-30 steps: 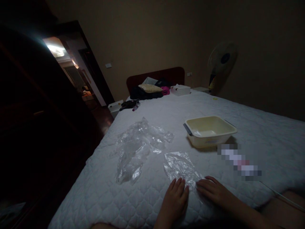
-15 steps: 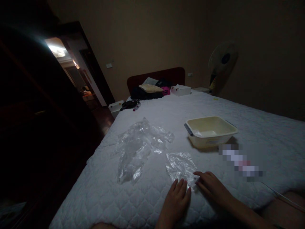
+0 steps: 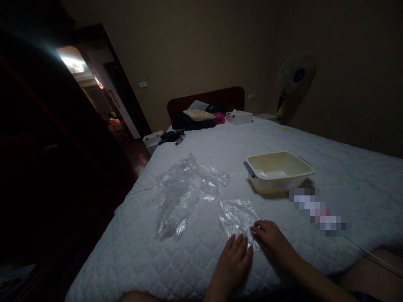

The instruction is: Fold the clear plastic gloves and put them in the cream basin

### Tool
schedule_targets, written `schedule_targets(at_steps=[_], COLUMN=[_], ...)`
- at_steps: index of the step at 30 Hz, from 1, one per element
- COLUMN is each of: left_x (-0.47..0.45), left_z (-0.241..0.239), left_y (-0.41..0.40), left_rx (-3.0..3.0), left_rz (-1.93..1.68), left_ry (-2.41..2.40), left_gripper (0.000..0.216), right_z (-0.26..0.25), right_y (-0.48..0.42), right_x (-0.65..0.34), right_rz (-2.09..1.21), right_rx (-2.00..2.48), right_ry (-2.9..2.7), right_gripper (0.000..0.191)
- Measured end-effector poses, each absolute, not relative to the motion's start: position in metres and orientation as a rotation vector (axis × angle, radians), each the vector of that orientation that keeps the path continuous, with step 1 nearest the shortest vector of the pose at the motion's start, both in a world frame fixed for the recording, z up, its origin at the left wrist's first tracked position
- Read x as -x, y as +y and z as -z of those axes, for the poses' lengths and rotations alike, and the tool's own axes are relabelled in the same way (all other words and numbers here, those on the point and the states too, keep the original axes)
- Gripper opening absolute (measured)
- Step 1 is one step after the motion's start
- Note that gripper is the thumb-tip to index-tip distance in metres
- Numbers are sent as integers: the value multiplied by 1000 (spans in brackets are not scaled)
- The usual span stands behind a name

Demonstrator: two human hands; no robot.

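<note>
A small clear plastic bag (image 3: pixel 236 213) lies spread on the white quilted bed cover in front of me. My left hand (image 3: pixel 234 260) rests flat across its near edge, fingers stretched forward. At the bag's right side, my right hand (image 3: pixel 273 243) has its fingers bent over the edge and closed on the film; the thumb is partly hidden. A larger crumpled sheet of clear plastic (image 3: pixel 179 193) lies to the left, apart from both hands. Beyond my right hand stands a cream plastic basin (image 3: pixel 277 184) with grey handles.
A blurred-out white object (image 3: pixel 317 212) with a cable (image 3: pixel 368 253) lies on the right. Pillows and clothes (image 3: pixel 198 116) and a white box (image 3: pixel 239 118) are by the headboard (image 3: pixel 206 97). A fan (image 3: pixel 296 77) stands at the far right. The mattress edge drops away on the left.
My right hand has shifted slightly left and up over the bag's right edge. My left hand has stayed nearly still.
</note>
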State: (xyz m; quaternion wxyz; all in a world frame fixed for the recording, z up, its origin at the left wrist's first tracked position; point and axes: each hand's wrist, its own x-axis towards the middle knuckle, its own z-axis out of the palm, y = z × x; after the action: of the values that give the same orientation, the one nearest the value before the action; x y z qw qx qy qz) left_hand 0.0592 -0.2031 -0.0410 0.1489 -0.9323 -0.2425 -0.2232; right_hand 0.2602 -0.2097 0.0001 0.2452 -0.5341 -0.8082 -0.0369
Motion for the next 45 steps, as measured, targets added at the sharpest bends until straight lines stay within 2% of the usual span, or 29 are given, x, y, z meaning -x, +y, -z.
schedule_targets(at_steps=[4,10,21,26,32,39,45], left_x=[-59,-59,-59,-58,-58,-59,-59], left_z=[43,40,36,36,34,36,37], left_y=[-202,-203,-203,-203,-204,-205,-205], left_rx=[2665,2659,2667,2680,2680,2661,2678], left_rz=[669,639,611,587,555,641,635], left_ry=[-702,-710,-701,-692,-693,-701,-731], left_gripper=[28,28,30,31,33,31,30], right_z=[0,-2,-10,-24,-19,-8,-11], right_y=[-205,-204,-194,-193,-196,-193,-190], right_x=[-255,-252,-268,-302,-341,-341,-336], right_rz=[138,46,-282,-277,-302,-194,-323], right_rx=[1390,1362,1377,1415,1383,1219,1158], right_ry=[-2255,-2275,-2108,-2108,-2241,-2366,-2383], right_gripper=[25,25,21,20,24,28,28])
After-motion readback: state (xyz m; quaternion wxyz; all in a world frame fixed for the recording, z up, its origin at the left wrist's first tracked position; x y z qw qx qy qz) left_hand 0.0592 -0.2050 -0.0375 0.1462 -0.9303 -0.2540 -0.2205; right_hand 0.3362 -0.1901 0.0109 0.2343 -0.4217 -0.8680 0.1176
